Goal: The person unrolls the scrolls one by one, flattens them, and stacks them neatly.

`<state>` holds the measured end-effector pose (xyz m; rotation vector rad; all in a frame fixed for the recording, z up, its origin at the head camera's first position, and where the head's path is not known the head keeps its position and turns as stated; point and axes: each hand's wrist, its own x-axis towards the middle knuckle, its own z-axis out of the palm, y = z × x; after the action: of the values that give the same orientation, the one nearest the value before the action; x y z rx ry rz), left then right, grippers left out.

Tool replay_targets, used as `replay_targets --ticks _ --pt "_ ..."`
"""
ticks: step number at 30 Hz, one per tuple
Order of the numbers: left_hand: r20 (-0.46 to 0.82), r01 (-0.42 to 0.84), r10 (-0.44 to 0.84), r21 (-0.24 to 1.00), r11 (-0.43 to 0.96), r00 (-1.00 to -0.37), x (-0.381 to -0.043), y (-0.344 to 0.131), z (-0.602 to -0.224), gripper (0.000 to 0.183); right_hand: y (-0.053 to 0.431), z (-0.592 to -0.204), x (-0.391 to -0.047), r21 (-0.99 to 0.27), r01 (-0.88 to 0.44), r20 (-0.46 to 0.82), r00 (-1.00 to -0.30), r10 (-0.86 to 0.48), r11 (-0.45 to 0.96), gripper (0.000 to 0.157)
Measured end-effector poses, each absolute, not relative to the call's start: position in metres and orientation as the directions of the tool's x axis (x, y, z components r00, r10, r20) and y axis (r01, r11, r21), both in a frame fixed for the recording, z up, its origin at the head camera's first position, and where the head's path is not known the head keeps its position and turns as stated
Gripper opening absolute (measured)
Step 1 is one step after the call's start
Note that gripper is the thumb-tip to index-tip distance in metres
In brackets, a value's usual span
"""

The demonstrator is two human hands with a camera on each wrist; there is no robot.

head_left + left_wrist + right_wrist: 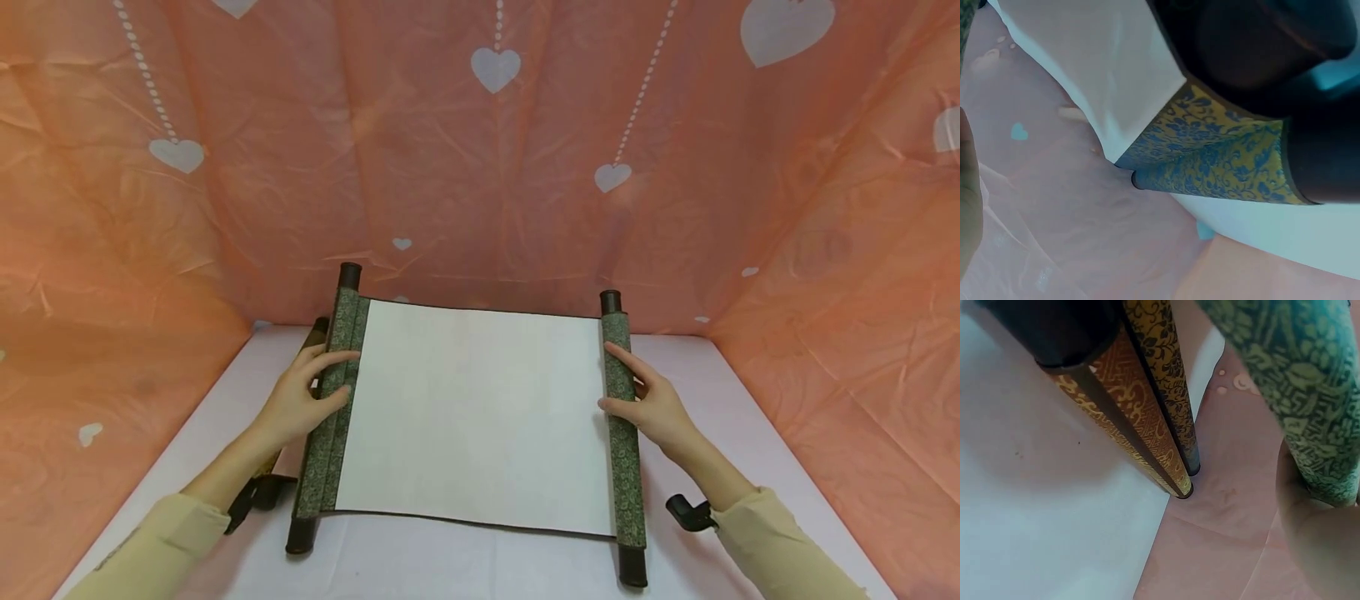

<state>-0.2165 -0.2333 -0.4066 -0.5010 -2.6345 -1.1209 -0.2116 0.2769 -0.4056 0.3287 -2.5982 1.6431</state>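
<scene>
A scroll with a blank white sheet (480, 417) is spread between two rollers covered in green patterned cloth, with dark end knobs. My left hand (296, 400) grips the left roller (326, 450), thumb and a finger over its front. On the right roller (626, 492), my right hand (652, 408) holds on with thumb and fingers around it. The right wrist view shows the green roller (1297, 387) close up, with part of the right hand (1316, 537) below it. Only a sliver of the left hand (967, 194) shows in the left wrist view.
Behind the green scroll, yellow-and-blue patterned scroll cloth (1210, 162) borders another white sheet. Gold-and-brown patterned rollers (1141, 406) lie on the white table (420, 567). Orange sheeting with hearts (480, 183) encloses the back and sides.
</scene>
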Motion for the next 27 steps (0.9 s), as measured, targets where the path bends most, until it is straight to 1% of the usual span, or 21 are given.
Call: replay_targets --ticks 3,9,15,21,27 --pt "0.349 0.407 0.227 0.629 0.662 -0.909 -0.217 -0.234 -0.408 0.054 0.277 -0.409 -0.212 -0.864 -0.228 0.176 -0.972 -0.155 0.449 0.088" --pt "0.346 0.404 0.226 0.625 0.668 -0.911 -0.216 -0.242 -0.412 0.053 0.28 -0.411 -0.212 -0.844 -0.249 0.204 -0.968 -0.145 0.476 0.086" --pt "0.394 0.428 0.214 0.609 0.667 -0.894 -0.212 -0.251 -0.411 0.051 0.285 -0.404 -0.209 -0.847 -0.265 0.225 -0.964 -0.14 0.461 0.086" --pt "0.457 0.459 0.203 0.565 0.686 -0.866 -0.206 -0.257 -0.409 0.05 0.29 -0.398 -0.205 -0.863 -0.253 0.206 -0.967 -0.152 0.438 0.08" --pt "0.471 0.469 0.198 0.572 0.673 -0.859 -0.202 -0.262 -0.409 0.043 0.292 -0.399 -0.205 -0.887 -0.233 0.193 -0.971 -0.139 0.399 0.086"
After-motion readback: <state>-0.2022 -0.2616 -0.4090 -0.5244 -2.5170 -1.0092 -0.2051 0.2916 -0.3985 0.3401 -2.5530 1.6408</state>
